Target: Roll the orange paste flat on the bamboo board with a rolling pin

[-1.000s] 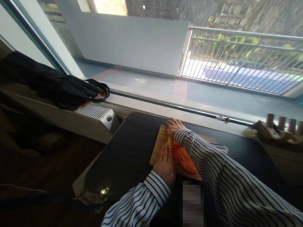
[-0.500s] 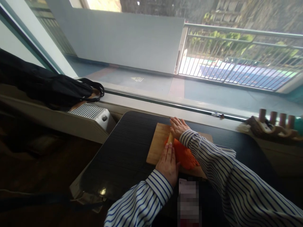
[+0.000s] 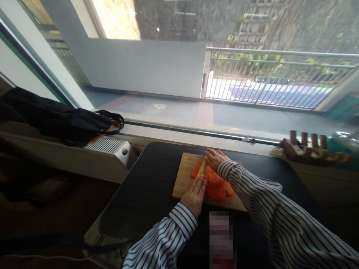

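1. Left hand (image 3: 193, 196): fingers outstretched and side by side, laid over the near end of a pale rolling pin (image 3: 202, 169); pressed on it, not wrapped round.
2. Right hand (image 3: 215, 158): fingers likewise extended, over the pin's far end. Hands apart, a short bare length of pin between them. Thumbs hard to make out.
3. Orange dough (image 3: 217, 186): lumpy, flattened mass on a wooden cutting board (image 3: 181, 175). Pin lies across its left part; most of the dough spreads to the right, partly behind the right striped sleeve (image 3: 246, 186).
4. Board rests on a dark table (image 3: 137, 194), close to the window ledge (image 3: 174, 135).
5. Beyond the table's left side: black bag (image 3: 70, 121), beside a white slatted-top unit (image 3: 108, 145).
6. Far right: brown rack with upright pegs (image 3: 307, 145).
7. Through the glass: metal railing (image 3: 256, 80).
8. Near edge: pixelated patch, contents unreadable.
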Tool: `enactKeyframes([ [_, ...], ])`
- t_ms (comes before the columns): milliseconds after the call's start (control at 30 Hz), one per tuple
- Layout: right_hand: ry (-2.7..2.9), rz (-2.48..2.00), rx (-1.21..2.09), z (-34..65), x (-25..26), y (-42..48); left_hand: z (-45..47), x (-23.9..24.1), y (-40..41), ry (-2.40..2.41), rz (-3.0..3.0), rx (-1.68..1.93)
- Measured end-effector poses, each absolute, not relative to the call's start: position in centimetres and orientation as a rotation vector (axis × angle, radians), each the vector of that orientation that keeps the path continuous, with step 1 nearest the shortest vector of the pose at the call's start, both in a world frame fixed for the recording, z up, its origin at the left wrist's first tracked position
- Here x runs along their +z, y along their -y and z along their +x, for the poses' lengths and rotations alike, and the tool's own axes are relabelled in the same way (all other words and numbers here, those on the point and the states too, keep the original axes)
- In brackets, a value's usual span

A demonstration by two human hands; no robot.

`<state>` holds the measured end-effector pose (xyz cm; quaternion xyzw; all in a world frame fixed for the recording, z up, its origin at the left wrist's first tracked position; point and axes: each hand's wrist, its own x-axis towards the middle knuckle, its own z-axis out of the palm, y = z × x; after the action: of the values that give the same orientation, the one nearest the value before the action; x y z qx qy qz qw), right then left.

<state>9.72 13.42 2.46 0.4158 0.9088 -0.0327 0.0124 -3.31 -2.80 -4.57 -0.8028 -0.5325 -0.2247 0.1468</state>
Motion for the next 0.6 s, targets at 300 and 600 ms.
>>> enactKeyframes([
  [300,-3.042,1.128,-0.138,14.0,2.7,-12.3,-7.1,-4.7,2.7,1.695,-2.241,-0.698],
  [600,-3.097,1.025,-0.098,16.4,2.1,-10.3,-9.6,-2.3,1.7,1.766,-2.463,-0.573],
])
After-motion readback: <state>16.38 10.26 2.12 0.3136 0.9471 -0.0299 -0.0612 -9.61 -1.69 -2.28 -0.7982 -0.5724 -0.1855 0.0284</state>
